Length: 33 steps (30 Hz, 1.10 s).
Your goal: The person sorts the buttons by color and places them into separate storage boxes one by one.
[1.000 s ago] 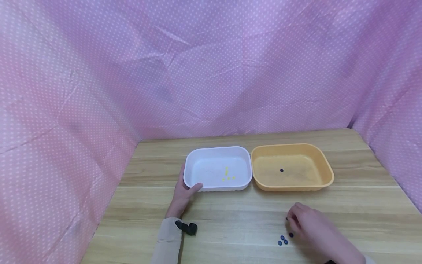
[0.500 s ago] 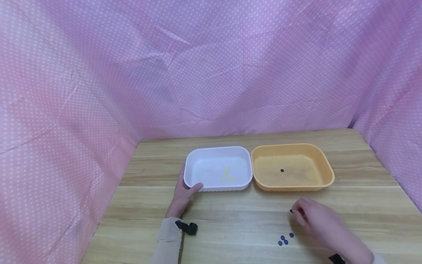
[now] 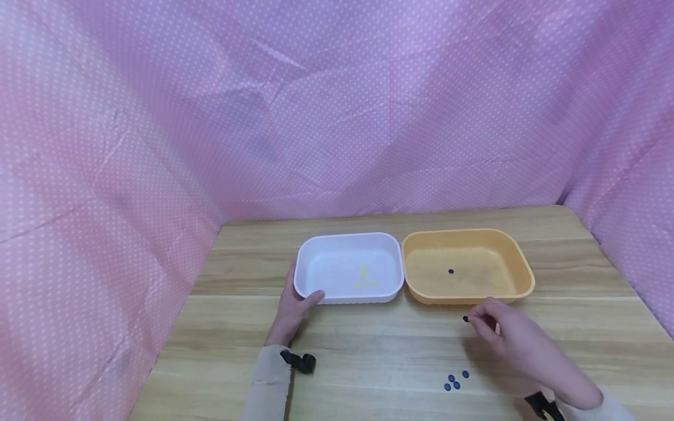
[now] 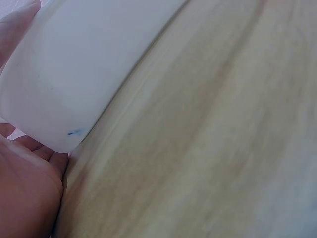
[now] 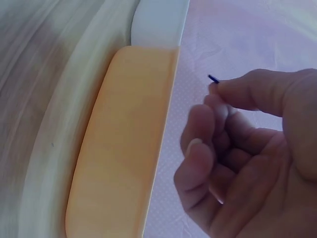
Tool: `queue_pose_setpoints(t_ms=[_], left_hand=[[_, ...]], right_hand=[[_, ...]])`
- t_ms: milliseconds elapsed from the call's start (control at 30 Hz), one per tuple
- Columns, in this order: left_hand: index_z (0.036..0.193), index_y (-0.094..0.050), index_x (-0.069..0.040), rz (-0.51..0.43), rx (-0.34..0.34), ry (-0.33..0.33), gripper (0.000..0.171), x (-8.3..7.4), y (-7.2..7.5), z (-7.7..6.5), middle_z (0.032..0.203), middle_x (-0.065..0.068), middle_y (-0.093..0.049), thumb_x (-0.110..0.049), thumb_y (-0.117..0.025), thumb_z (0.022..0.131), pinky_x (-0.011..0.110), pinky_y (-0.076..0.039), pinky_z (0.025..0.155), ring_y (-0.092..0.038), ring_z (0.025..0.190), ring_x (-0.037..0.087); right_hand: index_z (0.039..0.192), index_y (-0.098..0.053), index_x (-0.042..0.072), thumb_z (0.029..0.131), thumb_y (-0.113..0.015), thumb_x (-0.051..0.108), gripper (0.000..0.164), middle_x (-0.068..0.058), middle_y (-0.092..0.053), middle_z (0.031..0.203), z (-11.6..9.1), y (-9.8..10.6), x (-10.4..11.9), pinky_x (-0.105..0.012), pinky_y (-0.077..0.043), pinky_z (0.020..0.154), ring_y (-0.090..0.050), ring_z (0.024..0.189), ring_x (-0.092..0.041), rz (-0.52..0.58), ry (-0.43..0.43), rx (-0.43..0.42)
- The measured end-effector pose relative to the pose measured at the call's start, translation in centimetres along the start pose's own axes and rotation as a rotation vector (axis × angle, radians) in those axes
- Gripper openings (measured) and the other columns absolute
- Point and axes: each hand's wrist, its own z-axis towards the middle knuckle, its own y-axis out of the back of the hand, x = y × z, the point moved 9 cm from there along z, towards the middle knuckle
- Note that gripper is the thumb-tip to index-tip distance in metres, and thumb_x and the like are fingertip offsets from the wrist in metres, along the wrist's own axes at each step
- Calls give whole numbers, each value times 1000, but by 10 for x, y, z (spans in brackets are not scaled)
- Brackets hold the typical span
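Observation:
Between thumb and fingertips, my right hand (image 3: 513,339) pinches a small dark blue button (image 3: 466,318), seen edge-on in the right wrist view. The hand is raised above the table, just in front of the orange tray (image 3: 468,298). One dark button (image 3: 450,271) lies on that tray's floor. Several more blue buttons (image 3: 456,385) lie on the wood below the right hand. My left hand (image 3: 291,307) holds the near left corner of the white tray (image 3: 347,299), thumb along the front and fingers round the side. Small yellow pieces (image 3: 363,273) lie inside it, too small to identify.
The two trays stand side by side near the back of the wooden table (image 3: 368,362), their ends touching or nearly so. A pink dotted cloth (image 3: 337,117) hangs behind the table and at both sides.
My right hand has risen from beside the loose buttons and moved forward to the orange tray's front, carrying the pinched button. The left hand and both trays have stayed practically still.

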Motion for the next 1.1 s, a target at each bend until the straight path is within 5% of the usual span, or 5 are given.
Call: queue_pose_setpoints(t_ms=[233, 467, 767, 1100], left_hand=[[157, -11, -31, 9, -8, 2, 105, 2, 0, 0, 156, -13, -25, -16, -81, 80, 38, -27, 114, -30, 140, 15], [156, -11, -34, 23, -8, 13, 104, 2, 1, 0, 156, -14, -23, -18, -81, 80, 37, -26, 115, -28, 140, 14], [157, -9, -27, 13, 3, -10, 104, 2, 1, 1, 157, -13, -22, -17, -80, 81, 39, -25, 115, -27, 141, 15], [158, -7, -25, -9, 18, 19, 104, -4, -1, -1, 159, -7, -19, -10, -78, 82, 38, -24, 116, -25, 143, 19]], right_hand=[[90, -67, 15, 90, -66, 3, 12, 15, -56, 75, 7, 11, 2, -21, -43, 51, -48, 64, -1, 146, 54, -53], [99, -68, 7, 98, -58, 16, 13, 3, -60, 81, 11, 8, -22, -24, -46, 55, -53, 71, -9, 324, -144, 44], [108, -62, -1, 99, -54, 37, 40, 5, -36, 62, 8, 0, -52, -34, -34, 44, -36, 52, -12, 549, -413, 142], [106, -59, -5, 100, -54, 36, 42, 6, -36, 65, 9, 0, -59, -33, -31, 45, -35, 56, -10, 686, -454, 131]])
